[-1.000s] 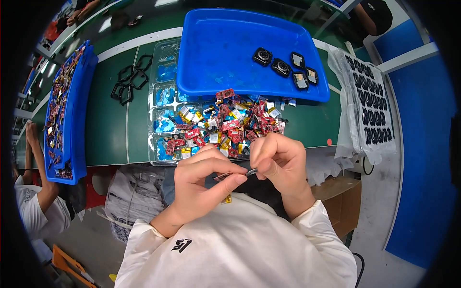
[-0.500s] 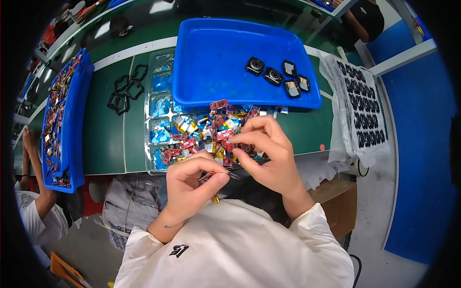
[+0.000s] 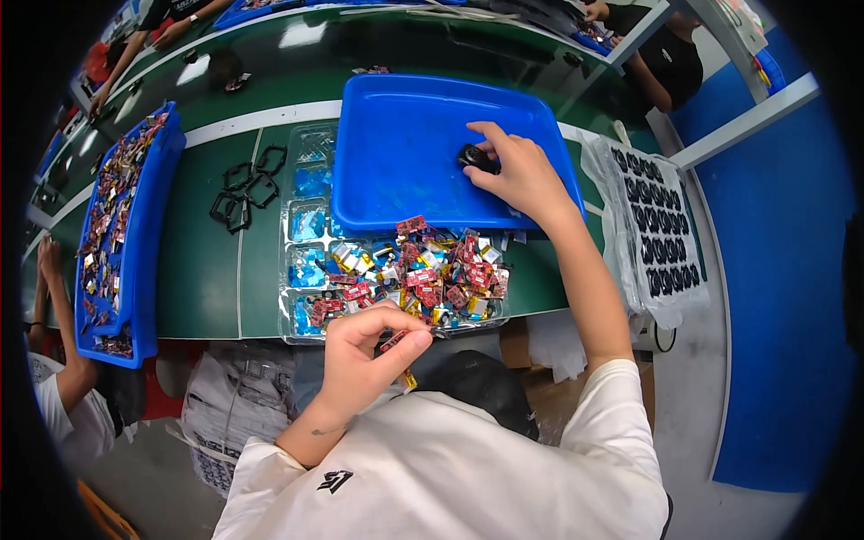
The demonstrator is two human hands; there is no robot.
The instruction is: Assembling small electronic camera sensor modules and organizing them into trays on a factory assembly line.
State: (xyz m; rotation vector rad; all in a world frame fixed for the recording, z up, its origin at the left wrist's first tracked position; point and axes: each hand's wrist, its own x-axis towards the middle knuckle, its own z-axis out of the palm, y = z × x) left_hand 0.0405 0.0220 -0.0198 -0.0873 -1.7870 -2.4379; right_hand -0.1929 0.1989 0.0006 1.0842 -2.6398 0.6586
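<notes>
1. The work looks to be mid-run; the left hand (image 3: 367,353) pinches a small red circuit board (image 3: 393,342) between thumb and fingers near the person's chest, with a yellow strip (image 3: 409,380) hanging below it; a thin dark bit pokes out past the fingertips, too small to make out.
2. The right hand (image 3: 517,171) is well apart from the left, reaching over the blue tray (image 3: 405,153); its thumb and fingers are spread about a black case (image 3: 477,158), and I cannot tell whether they grip it or only touch it.
3. As for what seems done, the lined tray (image 3: 621,234) at the right carries neat rows of black cases (image 3: 664,221); as for what seems left, the case by the right hand lies outside those rows, and the left hand's board is not yet set down.
4. The clear compartment tray (image 3: 286,270) bears a dense heap of red boards and silver-and-yellow parts (image 3: 432,274), with blue film pieces (image 3: 308,225) in its left pockets; the blue bin (image 3: 166,162) at far left is heaped with similar small parts; loose black frames (image 3: 248,186) lie on the green table (image 3: 202,270) between them.
</notes>
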